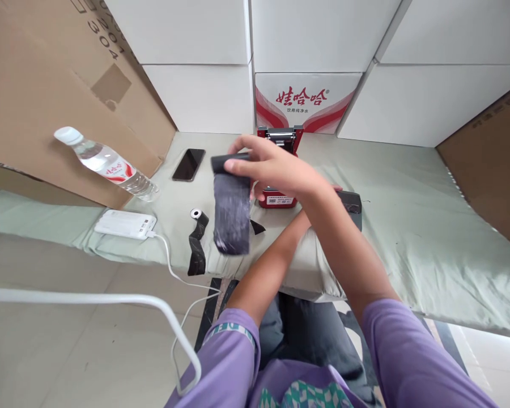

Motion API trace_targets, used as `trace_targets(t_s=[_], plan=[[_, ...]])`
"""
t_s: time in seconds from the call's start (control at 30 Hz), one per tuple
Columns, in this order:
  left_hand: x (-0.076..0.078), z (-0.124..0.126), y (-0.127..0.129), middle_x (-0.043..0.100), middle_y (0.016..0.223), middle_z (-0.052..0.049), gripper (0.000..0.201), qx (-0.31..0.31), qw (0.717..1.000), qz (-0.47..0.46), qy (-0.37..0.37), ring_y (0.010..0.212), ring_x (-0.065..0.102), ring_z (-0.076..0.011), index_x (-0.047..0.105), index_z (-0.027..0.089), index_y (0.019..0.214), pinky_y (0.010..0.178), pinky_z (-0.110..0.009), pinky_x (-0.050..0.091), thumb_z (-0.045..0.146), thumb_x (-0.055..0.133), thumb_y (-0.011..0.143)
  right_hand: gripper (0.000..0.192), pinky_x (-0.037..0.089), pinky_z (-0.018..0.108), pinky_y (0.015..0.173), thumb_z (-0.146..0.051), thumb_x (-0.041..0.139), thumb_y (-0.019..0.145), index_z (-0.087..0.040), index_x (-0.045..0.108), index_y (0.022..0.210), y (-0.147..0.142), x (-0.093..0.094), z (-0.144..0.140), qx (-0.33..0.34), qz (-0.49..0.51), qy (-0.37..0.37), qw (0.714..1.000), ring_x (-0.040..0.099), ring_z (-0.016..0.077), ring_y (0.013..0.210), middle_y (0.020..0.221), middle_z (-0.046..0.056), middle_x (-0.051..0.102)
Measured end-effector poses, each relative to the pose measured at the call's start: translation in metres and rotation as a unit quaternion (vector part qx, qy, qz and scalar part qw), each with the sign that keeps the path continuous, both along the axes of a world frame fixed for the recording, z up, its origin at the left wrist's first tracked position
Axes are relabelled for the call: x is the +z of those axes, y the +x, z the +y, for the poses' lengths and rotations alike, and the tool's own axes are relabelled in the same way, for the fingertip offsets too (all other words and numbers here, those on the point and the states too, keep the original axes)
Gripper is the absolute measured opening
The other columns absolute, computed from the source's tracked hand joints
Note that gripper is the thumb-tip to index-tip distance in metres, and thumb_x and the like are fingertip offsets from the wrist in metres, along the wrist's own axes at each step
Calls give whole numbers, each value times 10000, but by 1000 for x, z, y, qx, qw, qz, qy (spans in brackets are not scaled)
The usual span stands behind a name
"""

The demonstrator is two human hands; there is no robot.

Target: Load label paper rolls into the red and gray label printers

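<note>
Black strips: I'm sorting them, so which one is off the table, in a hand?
The wide black strip, hanging from the right hand. The narrow black strip with the small white roll lies on the green cloth.

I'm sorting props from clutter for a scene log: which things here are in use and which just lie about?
In use: right hand holding the black roll; red device behind it; loose black strip with a small spool.

Lying about: water bottle, phone, power bank, cardboard boxes.
</note>
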State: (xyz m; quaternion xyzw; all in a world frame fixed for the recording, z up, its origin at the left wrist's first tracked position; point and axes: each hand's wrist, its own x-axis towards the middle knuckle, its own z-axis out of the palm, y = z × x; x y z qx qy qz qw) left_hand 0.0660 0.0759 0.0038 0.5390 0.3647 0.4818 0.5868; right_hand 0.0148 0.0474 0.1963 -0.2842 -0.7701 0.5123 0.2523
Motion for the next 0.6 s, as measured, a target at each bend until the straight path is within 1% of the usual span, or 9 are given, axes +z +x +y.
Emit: trace_targets(t_s=[0.07, 0.1, 0.17, 0.2, 0.27, 0.33, 0.43, 0.5, 0.6], plan=[[-1, 1, 2, 721, 1264, -114, 308, 4, 1000, 13, -1, 1209, 663, -261, 735, 174, 1176, 1093, -399, 510, 154, 681, 873, 201, 516, 241, 681, -290, 696, 961, -190, 592, 1101, -19, 2, -13, 5, -55, 95, 994, 610, 136, 795, 931, 17, 625], [-1, 2, 3, 718, 1291, -101, 298, 5, 1000, 16, 1, 1244, 654, -251, 734, 185, 1160, 1117, -381, 496, 153, 679, 869, 186, 527, 259, 729, -229, 696, 944, -177, 615, 1103, -29, -1, -18, 6, -94, 147, 985, 628, 155, 851, 975, 35, 649], [-1, 3, 5, 714, 1329, -79, 278, 3, 1000, 14, 14, 1302, 633, -234, 733, 203, 1131, 1156, -355, 463, 147, 673, 866, 198, 538, 298, 791, -144, 654, 936, -155, 651, 1133, -50, -12, -29, 16, -188, 227, 955, 658, 195, 926, 1089, 91, 687], [-2, 3, 5, 713, 1338, -75, 274, 2, 1000, 10, 20, 1318, 626, -231, 733, 207, 1125, 1163, -350, 455, 144, 669, 866, 231, 541, 316, 794, -113, 614, 943, -144, 660, 1168, -61, -21, -35, 23, -238, 252, 938, 674, 212, 939, 1158, 127, 689], [-2, 2, 4, 711, 1350, -77, 277, 0, 1000, 2, 26, 1337, 616, -233, 735, 209, 1123, 1170, -353, 446, 144, 668, 863, 330, 547, 347, 787, -52, 548, 937, -109, 664, 1240, -83, -44, -45, 30, -321, 285, 903, 702, 264, 1007, 1246, 193, 674], [-3, 2, 4, 710, 1352, -76, 281, 0, 1000, -1, 23, 1345, 611, -238, 736, 211, 1125, 1177, -361, 440, 151, 668, 859, 361, 548, 385, 860, -29, 535, 929, -66, 677, 1259, -101, -68, -53, 14, -362, 315, 877, 684, 325, 1152, 1291, 236, 665], [-3, 1, 3, 709, 1347, -77, 278, -3, 1000, -4, 22, 1355, 605, -244, 732, 211, 1125, 1195, -373, 428, 164, 665, 860, 357, 514, 426, 974, -73, 421, 1016, -59, 724, 1204, -117, -97, -56, -2, -376, 333, 865, 644, 324, 1241, 1285, 241, 697], [-4, 1, 4, 706, 1344, -82, 271, -3, 1000, -6, 26, 1357, 604, -247, 728, 208, 1121, 1198, -377, 426, 171, 664, 860, 371, 498, 432, 1008, -93, 403, 1034, -63, 734, 1201, -117, -104, -54, 17, -380, 338, 861, 629, 314, 1263, 1281, 234, 709], [-6, 2, 5, 704, 1339, -89, 262, -1, 999, -7, 34, 1359, 602, -253, 725, 203, 1111, 1195, -382, 429, 176, 663, 858, 322, 513, 428, 999, -160, 525, 1005, -81, 715, 1252, -104, -92, -44, 17, -343, 362, 866, 617, 327, 1277, 1310, 222, 693]])
